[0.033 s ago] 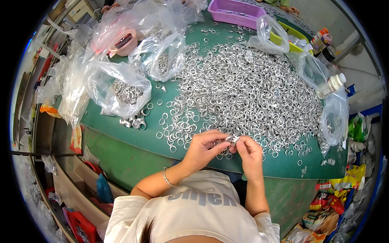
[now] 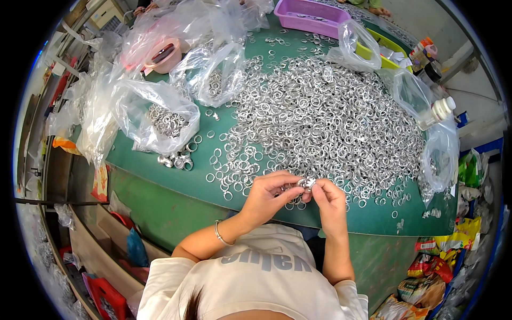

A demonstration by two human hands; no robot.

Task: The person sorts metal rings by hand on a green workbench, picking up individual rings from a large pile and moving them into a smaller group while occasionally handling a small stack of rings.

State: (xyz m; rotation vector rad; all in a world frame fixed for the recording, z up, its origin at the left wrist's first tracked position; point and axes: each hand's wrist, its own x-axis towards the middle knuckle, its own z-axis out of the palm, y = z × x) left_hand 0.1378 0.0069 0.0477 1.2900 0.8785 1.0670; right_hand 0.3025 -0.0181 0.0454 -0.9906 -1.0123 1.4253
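Observation:
My left hand [image 2: 270,196] and my right hand [image 2: 328,202] meet at the near edge of the green table [image 2: 176,178]. Between their fingertips is a small cluster of silver rings [image 2: 306,183]. Thumb and fingers of both hands are closed on it, and fingers partly hide how many rings there are. Just beyond spreads a large heap of silver rings [image 2: 325,117], with loose ones scattered left and right of my hands. A clear plastic bag [image 2: 184,106] with rings inside lies open to the left, several bigger rings [image 2: 181,161] next to it.
At the back stand a purple basket [image 2: 312,20] and a yellow-green basket [image 2: 381,45]. A pink bowl [image 2: 166,57] sits among plastic bags at the far left. A white bottle [image 2: 440,111] stands tilted at the right edge. Colourful packages [image 2: 426,277] lie lower right.
The rings between my fingertips have turned slightly and show a little more. My hands hold almost the same place.

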